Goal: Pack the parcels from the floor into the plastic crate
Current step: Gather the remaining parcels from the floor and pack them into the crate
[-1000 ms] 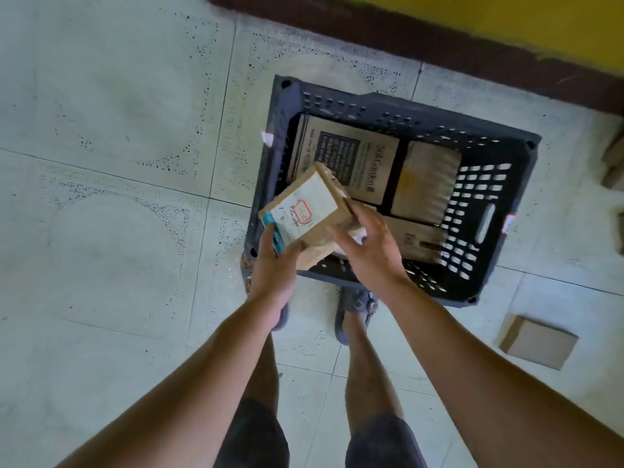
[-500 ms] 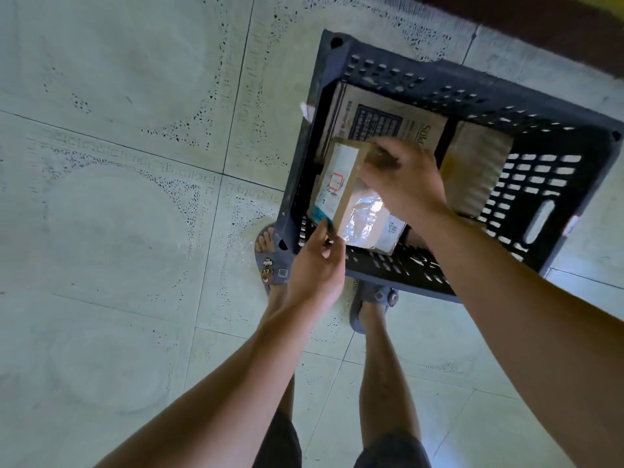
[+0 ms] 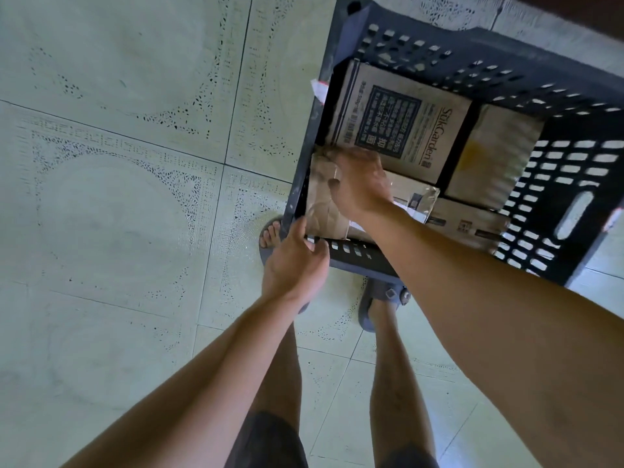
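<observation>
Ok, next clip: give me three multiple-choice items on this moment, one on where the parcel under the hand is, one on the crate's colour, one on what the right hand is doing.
1. Where is the brown parcel under the right hand, relative to the plastic crate?
A. outside it, beyond its far wall
B. inside it, in its near left corner
C. balanced across its far rim

2. What colour is the plastic crate?
A. bright red
B. yellow
C. dark grey-blue

3. How is the right hand?
A. laid on top of the brown parcel, fingers fairly straight
B. curled round the handle slot
C. hanging well clear of the crate

Answers: 1 B, the parcel sits within the walls at that corner. 2 C, its perforated walls are dark grey-blue. 3 A, the palm and fingers lie over the parcel's top.
</observation>
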Tool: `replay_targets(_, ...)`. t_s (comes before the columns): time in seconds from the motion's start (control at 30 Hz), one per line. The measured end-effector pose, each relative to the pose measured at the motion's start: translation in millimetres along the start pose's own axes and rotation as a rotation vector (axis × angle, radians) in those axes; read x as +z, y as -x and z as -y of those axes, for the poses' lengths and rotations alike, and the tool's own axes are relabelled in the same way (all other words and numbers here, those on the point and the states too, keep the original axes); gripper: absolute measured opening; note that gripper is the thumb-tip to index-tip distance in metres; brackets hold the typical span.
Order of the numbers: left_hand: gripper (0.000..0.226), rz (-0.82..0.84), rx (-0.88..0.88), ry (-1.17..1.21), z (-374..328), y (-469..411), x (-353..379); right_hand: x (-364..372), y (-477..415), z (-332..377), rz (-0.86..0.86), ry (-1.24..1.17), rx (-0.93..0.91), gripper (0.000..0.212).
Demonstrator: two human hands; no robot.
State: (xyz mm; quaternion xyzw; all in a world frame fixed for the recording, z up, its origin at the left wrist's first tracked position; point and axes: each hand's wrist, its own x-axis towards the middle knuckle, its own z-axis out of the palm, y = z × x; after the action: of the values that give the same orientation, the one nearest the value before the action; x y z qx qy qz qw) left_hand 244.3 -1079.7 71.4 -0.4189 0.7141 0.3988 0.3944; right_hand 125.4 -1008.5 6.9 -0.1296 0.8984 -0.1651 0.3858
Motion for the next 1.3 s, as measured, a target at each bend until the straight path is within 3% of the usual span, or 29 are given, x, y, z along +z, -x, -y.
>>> replay_targets(0.17, 0.051, 0.028, 0.049, 0.039, 4.9, -15.6, 0.5, 5.2, -4.9, -4.1, -0.010, 0.184, -0.099, 0.039)
replay_targets(0.27, 0.047, 0.046, 0.045, 0.050, 5.4, -22.8, 1.4, 5.4, -9.2, -4.6, 0.051, 0.163, -0.063, 0.049)
replay_targets(0.33, 0.046, 0.056, 0.044, 0.080, 2.1, -21.5, 0.3, -0.6, -4.6, -6.2, 0.086, 0.102, -0.050, 0.055)
replay_targets(0.43, 0.046, 0.046, 0.087, 0.048, -9.2, -15.5, -1.7, -18.6, 21.3, -9.7, -0.016, -0.075, -0.016, 0.049)
replay_targets(0.63, 0.038, 0.023, 0.193, -0.032, -55.4, 21.3, -2.0, -62.6, 104.5, -46.4, -0.035, -0.402, 0.298, 0.039)
replay_targets(0.8, 0.033, 0.016, 0.218, 0.072, -116.3, 91.6, 4.1, -125.3, 171.5, -72.2, -0.003, -0.484, 0.366, 0.031)
replay_targets(0.9, 0.030, -0.015, 0.226, 0.160, -156.8, 144.8, 3.7, -179.0, 225.7, -76.7, -0.090, -0.565, 0.419, 0.029)
replay_targets(1.03, 0.031, 0.054, 0.432, 0.068, -202.5, 235.7, -2.6, -244.7, 312.6, -79.5, -0.197, -0.643, 0.460, 0.029)
replay_targets(1.3, 0.024, 0.195, 0.585, 0.041, -240.2, 377.3, 4.1, -308.7, 468.2, -86.6, -0.431, -0.761, 0.508, 0.027)
